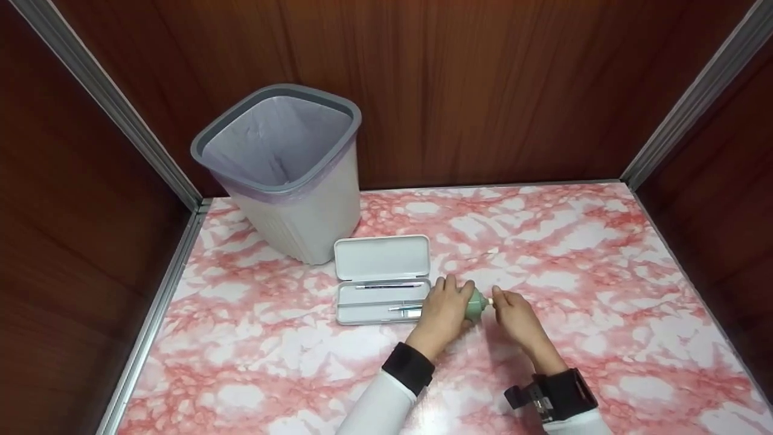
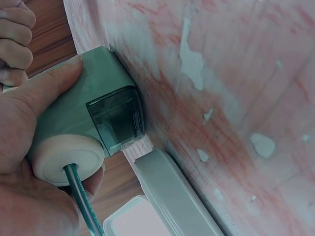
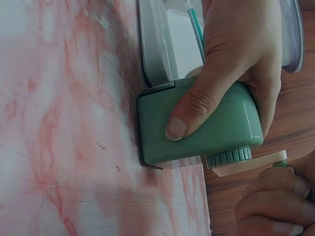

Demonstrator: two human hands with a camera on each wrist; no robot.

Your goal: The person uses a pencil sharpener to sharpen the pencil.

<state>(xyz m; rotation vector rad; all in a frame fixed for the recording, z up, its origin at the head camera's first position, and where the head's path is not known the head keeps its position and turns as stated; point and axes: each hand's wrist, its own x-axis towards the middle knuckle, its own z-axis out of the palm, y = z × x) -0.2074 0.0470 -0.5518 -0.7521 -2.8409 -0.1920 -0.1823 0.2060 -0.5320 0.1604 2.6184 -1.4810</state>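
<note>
A green crank pencil sharpener [image 1: 476,304] stands on the table, its dark clear shavings window [image 2: 118,120] showing in the left wrist view. My left hand [image 1: 444,308] grips its body from above, thumb along one side. From the round cream front sticks out a green pencil [image 2: 82,201], its tip hidden inside. On the opposite side my right hand [image 1: 513,314] pinches the knob end of the cream crank arm [image 3: 251,166]. Beside the sharpener lies an open pale pencil case [image 1: 382,258]; another pencil [image 1: 389,286] rests in its upper compartment.
A lined waste bin [image 1: 329,205] with a grey rim stands behind and left of the case. Brown wood-look panels [image 1: 483,90] enclose the back and sides of the red-and-white marbled table [image 1: 272,374].
</note>
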